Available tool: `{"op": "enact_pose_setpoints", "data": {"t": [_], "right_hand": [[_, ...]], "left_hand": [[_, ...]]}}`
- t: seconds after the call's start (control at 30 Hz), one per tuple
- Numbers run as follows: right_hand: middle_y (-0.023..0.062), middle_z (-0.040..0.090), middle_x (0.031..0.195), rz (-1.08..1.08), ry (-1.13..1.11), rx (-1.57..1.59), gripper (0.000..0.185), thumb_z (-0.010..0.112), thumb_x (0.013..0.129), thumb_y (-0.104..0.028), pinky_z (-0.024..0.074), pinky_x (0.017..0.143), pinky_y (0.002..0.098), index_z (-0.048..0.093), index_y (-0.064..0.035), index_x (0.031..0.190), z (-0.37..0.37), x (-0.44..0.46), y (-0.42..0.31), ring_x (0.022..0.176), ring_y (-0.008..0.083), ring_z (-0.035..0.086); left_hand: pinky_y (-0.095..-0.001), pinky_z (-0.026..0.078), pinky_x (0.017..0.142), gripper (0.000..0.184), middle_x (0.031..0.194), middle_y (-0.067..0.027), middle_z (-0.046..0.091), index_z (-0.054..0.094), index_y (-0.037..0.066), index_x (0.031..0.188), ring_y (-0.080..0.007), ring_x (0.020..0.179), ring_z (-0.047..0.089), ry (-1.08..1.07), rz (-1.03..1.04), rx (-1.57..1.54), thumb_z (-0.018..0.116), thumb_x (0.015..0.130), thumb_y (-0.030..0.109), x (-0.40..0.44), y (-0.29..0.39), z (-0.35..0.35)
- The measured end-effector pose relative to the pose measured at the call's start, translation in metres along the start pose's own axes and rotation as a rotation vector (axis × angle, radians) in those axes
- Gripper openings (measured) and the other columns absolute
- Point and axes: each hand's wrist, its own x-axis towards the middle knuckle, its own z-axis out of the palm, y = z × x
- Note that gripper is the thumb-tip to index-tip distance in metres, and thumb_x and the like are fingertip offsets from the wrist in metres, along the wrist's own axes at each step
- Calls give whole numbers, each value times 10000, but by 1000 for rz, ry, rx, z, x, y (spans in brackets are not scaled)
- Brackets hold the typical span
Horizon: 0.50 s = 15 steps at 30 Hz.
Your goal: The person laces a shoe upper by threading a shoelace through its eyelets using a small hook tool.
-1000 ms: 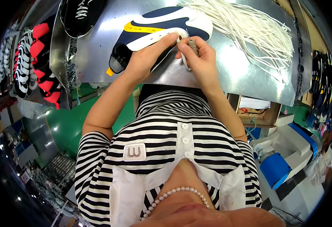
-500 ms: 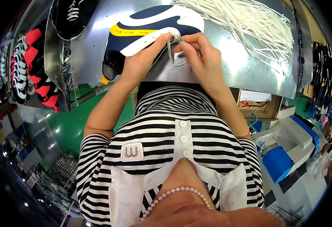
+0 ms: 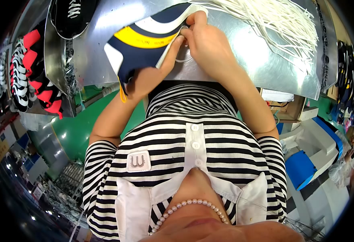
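A navy, white and yellow shoe upper (image 3: 144, 38) is tilted up over the metal table, its yellow stripe facing me. My left hand (image 3: 154, 76) is closed around its near edge, with the thumb along the white eyelet strip. My right hand (image 3: 211, 46) is closed at the strip's far end, close to my left fingertips. One finger lies over the white toe edge. A thin white shoelace (image 3: 183, 61) loops below the right fingers; its end is hidden in the grip.
A large bundle of white laces (image 3: 281, 34) lies on the metal table (image 3: 253, 66) at the right. A black shoe (image 3: 73, 18) stands at the back left. Black-and-white pieces with red tabs (image 3: 31, 60) are stacked beyond the left edge. An open drawer (image 3: 286, 109) sits below the table.
The upper has been lifted and turned, hiding the row of eyelets. My right hand has moved up and in against the upper's edge; the left has rolled with it.
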Motion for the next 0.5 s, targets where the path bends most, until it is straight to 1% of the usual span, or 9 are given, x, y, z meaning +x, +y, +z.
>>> {"op": "enact_pose_setpoints", "data": {"t": [0.1,0.17,0.2,0.23,0.3,0.33,0.37,0.43,0.5], "right_hand": [[159,686,776,-98,-125,-157,181,548,910,-124,525,680,455,558,-16,1055,-24,-11,5,751,341,687],[133,706,825,-6,-44,-92,160,557,925,-132,523,703,446,612,-57,1056,-57,-25,-5,804,341,688],[142,711,900,116,61,-119,180,599,925,-145,532,720,419,631,-62,1081,-64,-25,0,834,333,686],[130,715,936,40,213,-80,308,708,874,-209,538,725,348,623,-36,1114,-63,-19,15,811,266,693],[22,716,1003,65,184,133,415,786,824,-184,500,703,249,610,-23,1164,-50,1,35,806,95,644],[37,703,1013,199,26,532,491,840,773,-206,495,743,219,617,-8,1164,-39,7,44,856,92,627],[57,687,1018,274,-33,579,454,836,777,-180,490,793,209,631,-25,1151,-35,6,46,899,118,634],[11,665,947,229,105,674,427,826,785,-197,461,714,201,640,-37,1134,-29,7,34,818,78,595],[-6,645,916,301,89,671,406,810,801,-206,423,663,200,640,-45,1133,-25,21,43,767,60,553]], "left_hand": [[-247,521,825,294,1093,-50,721,694,-7,1135,-123,977,677,-23,-514,-571,698,919,192,-12,-1,0],[-254,518,830,291,1069,-68,717,702,-13,1113,-127,949,667,23,-672,-649,658,950,225,-9,-10,-8],[-257,522,822,293,1038,-65,721,705,-16,1097,-127,929,670,-5,-628,-719,660,948,231,-2,-18,-13],[-260,526,814,295,1008,-62,725,708,-19,1082,-128,908,673,-39,-584,-789,662,945,238,4,-19,-19],[-263,540,777,279,925,-69,732,704,-30,989,-155,863,697,-94,-569,-681,661,944,242,9,-10,-21],[-269,542,760,277,909,-71,733,703,-28,964,-150,852,698,-25,-589,-698,663,943,245,11,-4,-17],[-275,544,743,278,893,-73,734,701,-27,940,-146,841,699,49,-609,-714,666,941,249,15,0,-13],[-292,530,718,274,848,-84,729,699,15,986,-173,800,702,-87,-384,-252,659,941,283,13,-23,-28],[-325,527,759,363,887,-92,728,686,35,1077,-230,836,702,-268,-503,-147,667,925,364,15,-32,-36]]}}
